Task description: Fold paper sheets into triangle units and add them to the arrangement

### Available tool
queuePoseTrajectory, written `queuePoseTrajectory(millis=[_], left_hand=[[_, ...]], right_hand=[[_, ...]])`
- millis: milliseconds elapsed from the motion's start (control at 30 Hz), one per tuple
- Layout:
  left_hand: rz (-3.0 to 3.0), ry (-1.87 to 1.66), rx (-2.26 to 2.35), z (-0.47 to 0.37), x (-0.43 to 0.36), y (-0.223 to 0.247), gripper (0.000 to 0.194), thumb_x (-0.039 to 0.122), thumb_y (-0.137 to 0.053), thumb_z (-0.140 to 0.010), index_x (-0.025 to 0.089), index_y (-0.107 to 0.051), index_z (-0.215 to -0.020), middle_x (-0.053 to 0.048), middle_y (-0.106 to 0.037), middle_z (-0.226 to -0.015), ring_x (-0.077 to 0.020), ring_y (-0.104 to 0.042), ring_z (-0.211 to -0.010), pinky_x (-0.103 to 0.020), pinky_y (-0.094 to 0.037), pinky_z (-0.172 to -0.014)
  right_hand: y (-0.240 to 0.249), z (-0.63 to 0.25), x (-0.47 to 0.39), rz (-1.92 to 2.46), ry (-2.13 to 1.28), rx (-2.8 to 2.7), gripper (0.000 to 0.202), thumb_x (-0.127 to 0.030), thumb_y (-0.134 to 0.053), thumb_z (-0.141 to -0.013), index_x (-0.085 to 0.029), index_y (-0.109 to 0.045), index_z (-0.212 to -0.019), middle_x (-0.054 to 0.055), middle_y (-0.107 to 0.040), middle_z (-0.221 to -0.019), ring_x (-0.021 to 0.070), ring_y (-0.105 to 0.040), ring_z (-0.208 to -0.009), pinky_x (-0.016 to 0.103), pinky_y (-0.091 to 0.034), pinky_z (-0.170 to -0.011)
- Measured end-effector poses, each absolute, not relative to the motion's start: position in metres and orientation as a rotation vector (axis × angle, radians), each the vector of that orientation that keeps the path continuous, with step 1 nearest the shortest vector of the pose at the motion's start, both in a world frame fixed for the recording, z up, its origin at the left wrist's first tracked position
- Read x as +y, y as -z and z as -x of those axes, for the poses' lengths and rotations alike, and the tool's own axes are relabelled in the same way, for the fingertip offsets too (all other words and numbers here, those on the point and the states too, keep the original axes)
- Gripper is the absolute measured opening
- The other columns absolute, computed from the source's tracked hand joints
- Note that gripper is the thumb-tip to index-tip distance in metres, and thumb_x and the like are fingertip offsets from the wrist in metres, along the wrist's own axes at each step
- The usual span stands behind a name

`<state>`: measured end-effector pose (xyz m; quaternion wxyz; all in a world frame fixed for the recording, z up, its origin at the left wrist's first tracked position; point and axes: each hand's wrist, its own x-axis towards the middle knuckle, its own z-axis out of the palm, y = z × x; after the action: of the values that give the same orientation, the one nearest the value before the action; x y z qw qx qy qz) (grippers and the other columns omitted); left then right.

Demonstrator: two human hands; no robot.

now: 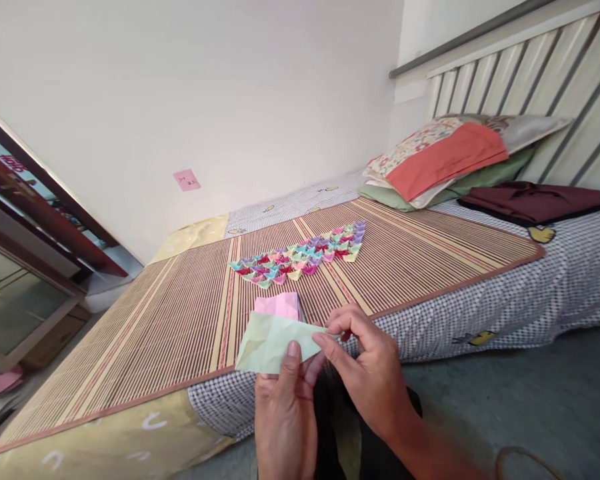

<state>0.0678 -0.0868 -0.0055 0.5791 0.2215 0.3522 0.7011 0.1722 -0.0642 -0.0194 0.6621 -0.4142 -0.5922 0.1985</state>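
A pale green sheet of paper (273, 343) with crease lines is held up over the bed's front edge. My left hand (289, 407) grips it from below, thumb on top and fingers behind. The thumb and index finger of my right hand (365, 360) pinch the paper's right end, where it looks folded to a narrow corner. Just behind it, a stack of paper with a creased pink sheet (279, 305) on top lies on the mat. Farther back, folded paper boats (300, 257) in many colours stand in rows.
A striped bamboo mat (180, 333) covers much of the bed. Pillows (445, 157) and a folded maroon garment (535, 202) lie at the right, by the slatted headboard (525, 87). A pink note (187, 180) is on the wall. A cable (520, 450) lies on the floor.
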Motion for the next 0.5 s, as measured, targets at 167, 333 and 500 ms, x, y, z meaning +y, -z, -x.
queuePoseTrajectory(millis=[167,333,500], left_hand=[[-0.429,-1.634,0.856,-0.064,-0.086,0.008,0.025,0.016,-0.092,-0.068,0.013,-0.075,-0.087,-0.008,-0.078,-0.09,-0.0256,-0.076,-0.092,-0.041,-0.067,-0.081],[-0.324,-1.671,0.918,-0.058,-0.082,0.011,0.028,0.01,-0.095,-0.06,0.013,-0.07,-0.074,-0.001,-0.073,-0.076,-0.018,-0.075,-0.076,-0.032,-0.068,-0.071],[-0.328,-1.654,0.914,-0.056,-0.083,0.009,0.032,0.013,-0.098,-0.057,0.013,-0.069,-0.071,0.0,-0.072,-0.074,-0.0188,-0.075,-0.075,-0.03,-0.068,-0.066]], right_hand=[[0.026,-0.177,-0.063,0.993,-0.592,-1.293,0.021,-0.027,-0.066,-0.094,-0.021,-0.058,-0.076,-0.001,-0.061,-0.075,0.016,-0.06,-0.069,0.028,-0.049,-0.067],[0.029,-0.195,-0.062,1.031,-0.727,-1.164,0.023,-0.037,-0.065,-0.096,-0.021,-0.061,-0.079,-0.002,-0.059,-0.068,0.015,-0.057,-0.063,0.026,-0.046,-0.059],[0.023,-0.199,-0.063,1.004,-0.934,-1.336,0.026,-0.043,-0.063,-0.096,-0.019,-0.067,-0.085,0.001,-0.065,-0.074,0.0162,-0.059,-0.069,0.026,-0.047,-0.063]])
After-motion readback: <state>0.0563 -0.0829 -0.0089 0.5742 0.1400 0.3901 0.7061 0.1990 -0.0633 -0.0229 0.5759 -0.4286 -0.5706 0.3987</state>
